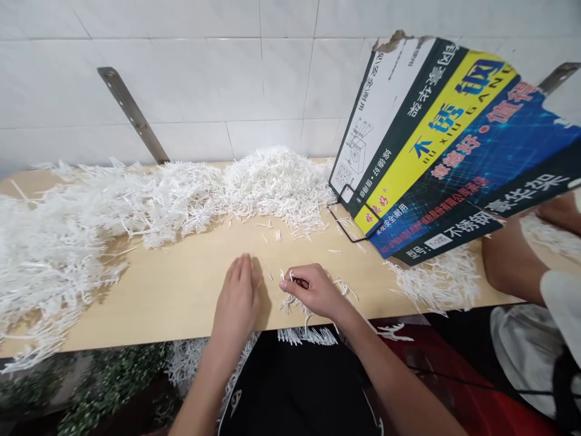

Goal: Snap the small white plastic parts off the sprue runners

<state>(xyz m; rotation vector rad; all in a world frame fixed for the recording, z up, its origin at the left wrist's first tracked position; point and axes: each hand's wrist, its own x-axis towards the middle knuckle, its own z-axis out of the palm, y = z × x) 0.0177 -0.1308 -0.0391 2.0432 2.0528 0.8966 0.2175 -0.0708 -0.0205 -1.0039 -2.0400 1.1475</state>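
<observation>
My left hand (236, 297) rests on the wooden board (167, 284) with its fingers stretched out side by side, and I see nothing in it. To its right, my right hand (315, 292) is closed in a pinch. Thin white plastic stems (282, 277) poke out at its thumb and fingertips. A few more of these stems lie loose under and beside the right hand. Just beyond both hands, a small cluster of short white pieces (278, 235) sits on the board. A row of white stems (308, 335) lies at the board's front edge, against my dark clothing.
A large heap of white stems (267, 181) runs along the wall, with more piled at left (40, 254). A printed cardboard sheet (436, 151) leans at right, by a black wire frame (345, 227). Beyond it is another person's arm (512, 260). Green leafy material (113, 387) lies below.
</observation>
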